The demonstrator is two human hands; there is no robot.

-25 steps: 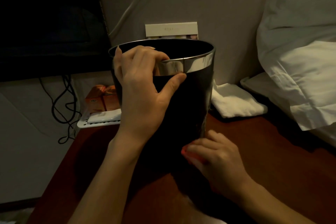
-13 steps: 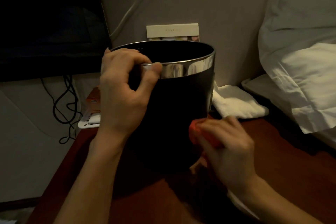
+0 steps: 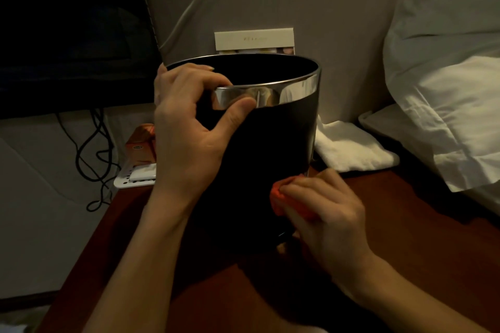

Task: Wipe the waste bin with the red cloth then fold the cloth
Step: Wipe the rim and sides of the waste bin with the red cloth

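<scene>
The left hand (image 3: 186, 127) is gripping the waste bin (image 3: 265, 159) at its chrome rim, fingers inside and thumb outside, steadying it on the table (image 3: 405, 238). At the bin's lower right wall, the right hand (image 3: 324, 213) is pressing the bunched red cloth (image 3: 281, 197) against it. Wiping looks under way; folding is left.

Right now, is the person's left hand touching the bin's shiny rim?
Touching. The head view shows the left hand gripping the waste bin at its rim: thumb pressed on the silver band, fingers curled over the edge.
</scene>
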